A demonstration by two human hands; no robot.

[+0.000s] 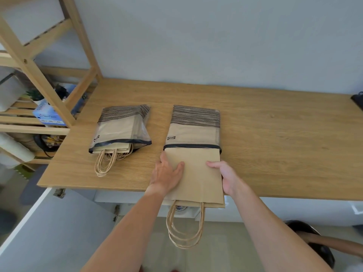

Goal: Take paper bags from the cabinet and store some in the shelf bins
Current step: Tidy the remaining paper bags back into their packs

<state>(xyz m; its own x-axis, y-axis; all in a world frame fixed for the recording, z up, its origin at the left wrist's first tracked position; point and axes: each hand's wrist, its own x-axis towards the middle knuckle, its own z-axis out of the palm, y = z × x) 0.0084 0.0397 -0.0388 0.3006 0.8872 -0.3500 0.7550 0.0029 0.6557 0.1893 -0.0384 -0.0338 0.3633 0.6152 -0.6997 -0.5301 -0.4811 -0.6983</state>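
Two clear plastic packs with black-striped tops lie on the wooden countertop [275,138]. The left pack [120,127] holds brown paper bags whose twisted handles stick out toward me. From the right pack [194,127] a flat stack of brown paper bags [200,179] sticks halfway out, its handles [184,228] hanging past the counter's front edge. My left hand [167,173] grips the stack's left edge with the thumb on top. My right hand [225,177] grips its right edge, thumb on top too.
A wooden shelf unit [39,79] stands at the left with a white bin [8,91], a blue box [49,114] and small items. A white cabinet door [35,222] hangs open below left. A black object [357,100] lies at the counter's far right.
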